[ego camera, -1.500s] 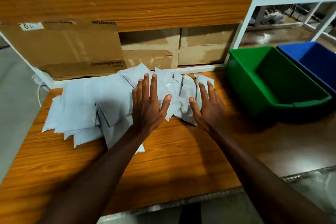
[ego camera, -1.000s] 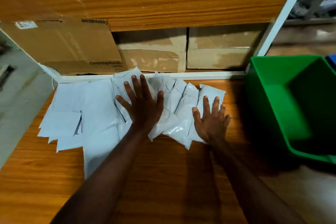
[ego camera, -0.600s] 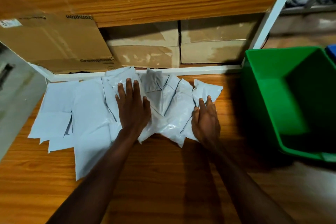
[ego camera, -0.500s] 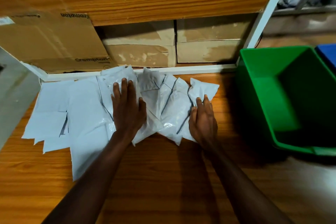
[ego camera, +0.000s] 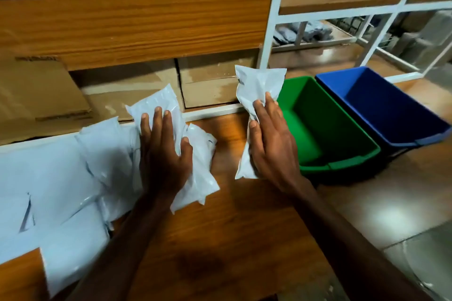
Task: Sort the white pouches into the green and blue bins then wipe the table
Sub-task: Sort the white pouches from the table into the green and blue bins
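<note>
Sorting had barely begun: the wooden surface [ego camera: 220,239] carried nearly the whole heap of white pouches [ego camera: 61,178], spread well left of the green bin [ego camera: 337,166], which showed nothing inside, as did the blue bin [ego camera: 420,138] just beyond it. Wiping remained undone. Shelving [ego camera: 137,24] with cardboard boxes [ego camera: 210,80] backed the surface behind the green bin. Just beside that bin, the right hand [ego camera: 271,144] gripped one lifted pouch [ego camera: 256,88]; the left hand [ego camera: 163,151] clutched another pouch [ego camera: 159,102] farther left.
</note>
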Demonstrator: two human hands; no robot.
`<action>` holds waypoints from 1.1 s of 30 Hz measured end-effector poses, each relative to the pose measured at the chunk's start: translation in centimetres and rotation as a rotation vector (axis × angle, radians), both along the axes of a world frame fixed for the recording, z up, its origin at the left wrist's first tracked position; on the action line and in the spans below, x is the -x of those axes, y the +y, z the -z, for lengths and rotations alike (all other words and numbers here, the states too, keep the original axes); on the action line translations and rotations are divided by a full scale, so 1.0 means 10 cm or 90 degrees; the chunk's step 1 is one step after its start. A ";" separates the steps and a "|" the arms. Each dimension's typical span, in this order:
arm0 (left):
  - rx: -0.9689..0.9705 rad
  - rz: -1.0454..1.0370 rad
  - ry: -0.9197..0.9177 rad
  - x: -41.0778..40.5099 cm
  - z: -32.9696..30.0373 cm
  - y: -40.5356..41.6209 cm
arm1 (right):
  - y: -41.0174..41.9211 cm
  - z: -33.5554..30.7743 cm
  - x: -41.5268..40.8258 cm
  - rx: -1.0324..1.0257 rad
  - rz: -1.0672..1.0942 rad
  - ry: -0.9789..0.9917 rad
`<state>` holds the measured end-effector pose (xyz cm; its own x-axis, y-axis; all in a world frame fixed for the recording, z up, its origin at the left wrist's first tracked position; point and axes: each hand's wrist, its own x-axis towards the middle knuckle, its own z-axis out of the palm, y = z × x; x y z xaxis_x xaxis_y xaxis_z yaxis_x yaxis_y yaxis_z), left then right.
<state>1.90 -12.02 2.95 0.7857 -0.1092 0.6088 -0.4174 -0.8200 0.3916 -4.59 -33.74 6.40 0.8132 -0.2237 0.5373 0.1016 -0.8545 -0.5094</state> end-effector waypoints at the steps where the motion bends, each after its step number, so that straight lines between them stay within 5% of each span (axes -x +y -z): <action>1: 0.007 0.022 -0.018 0.00 -0.04 -0.15 | -0.18 -0.07 0.01 0.018 0.010 0.006; 6: 0.048 0.059 -0.041 0.02 -0.12 -0.87 | -1.10 -0.07 -0.10 0.086 0.020 0.103; 14: 0.013 -0.064 0.014 0.11 -0.15 -1.72 | -2.07 0.45 -0.71 0.141 -0.098 0.297; 19: -0.026 -0.141 0.019 0.18 -0.23 -1.78 | -2.03 0.76 -1.08 0.171 -0.200 0.430; 33: -0.004 -0.089 0.015 0.06 -0.05 -1.70 | -1.77 1.24 -1.14 0.198 -0.134 0.581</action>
